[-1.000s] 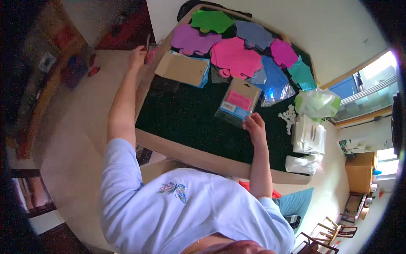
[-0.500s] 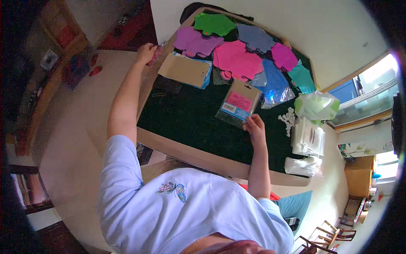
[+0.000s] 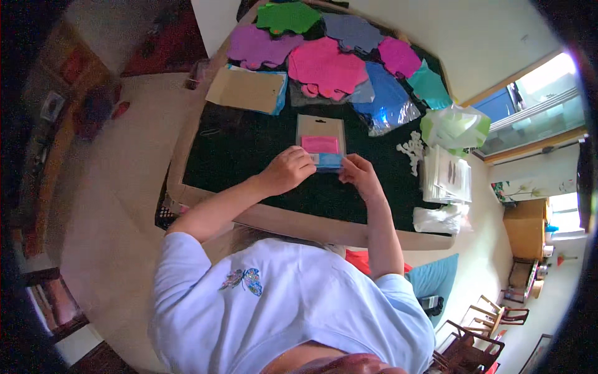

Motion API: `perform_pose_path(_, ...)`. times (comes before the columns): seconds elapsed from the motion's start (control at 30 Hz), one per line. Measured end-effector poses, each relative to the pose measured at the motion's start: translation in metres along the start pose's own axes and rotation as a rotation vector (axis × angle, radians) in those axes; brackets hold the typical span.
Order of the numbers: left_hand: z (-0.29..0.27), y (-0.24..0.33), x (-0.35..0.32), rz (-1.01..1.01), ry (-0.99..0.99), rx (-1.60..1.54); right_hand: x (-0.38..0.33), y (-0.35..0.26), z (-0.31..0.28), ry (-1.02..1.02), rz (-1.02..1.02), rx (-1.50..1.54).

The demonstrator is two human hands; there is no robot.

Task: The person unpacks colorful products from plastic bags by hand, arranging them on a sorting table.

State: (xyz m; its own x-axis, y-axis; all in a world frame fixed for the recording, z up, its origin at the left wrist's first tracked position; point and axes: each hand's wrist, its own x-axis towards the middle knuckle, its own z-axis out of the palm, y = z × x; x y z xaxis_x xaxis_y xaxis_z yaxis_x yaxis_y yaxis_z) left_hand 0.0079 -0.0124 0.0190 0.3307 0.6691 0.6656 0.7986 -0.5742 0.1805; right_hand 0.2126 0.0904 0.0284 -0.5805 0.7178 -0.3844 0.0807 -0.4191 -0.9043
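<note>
Gripping the near, blue end of a flat clear-wrapped packet with a tan card header and pink sheet (image 3: 321,141) lying mid-way across the dark green tabletop (image 3: 249,156), the left hand (image 3: 288,169) and right hand (image 3: 359,176) both curl closed on it, below scattered coloured foam shapes (image 3: 324,62).

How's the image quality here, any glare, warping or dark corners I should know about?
Head view: fisheye bends the table edge near the rim; corners are black vignette; the window at right is blown out; glare on the clear blue bag; both hands, left hand and right hand, on the pink packet look sharp.
</note>
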Motion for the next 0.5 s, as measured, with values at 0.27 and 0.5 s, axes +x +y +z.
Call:
perform_pose_path(0.27, 0.004, 0.016, -0.003, -0.142, -0.029, -0.04, -0.041, -0.007, -0.012, -0.001, -0.817, -0.993)
perform_pose_path(0.5, -0.003, 0.026, 0.001, -0.028, -0.14, 0.062, -0.028, 0.006, -0.021, -0.108, -1.057, -1.343)
